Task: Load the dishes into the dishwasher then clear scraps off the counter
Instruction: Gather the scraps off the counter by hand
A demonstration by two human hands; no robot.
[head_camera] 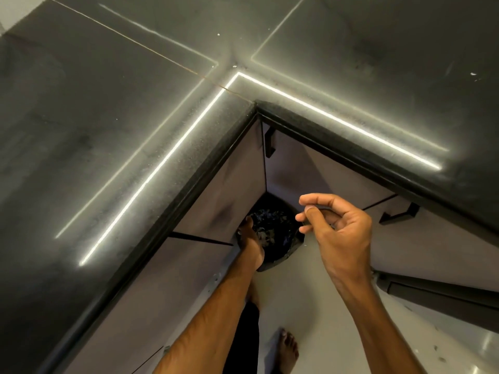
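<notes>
I look straight down at the inner corner of a dark L-shaped counter. A black-lined waste bin with scraps inside stands on the floor in that corner. My left hand reaches down to the bin's left rim, and its fingers curl over the edge. My right hand hovers above the bin's right side with loosely curled fingers and the thumb near the forefinger. Nothing shows between them. A few white scraps lie on the counter at the far right.
Grey cabinet doors with black handles run under both counter edges. A dark panel juts out low on the right. My bare foot stands on the pale floor. Light strips reflect on the counter.
</notes>
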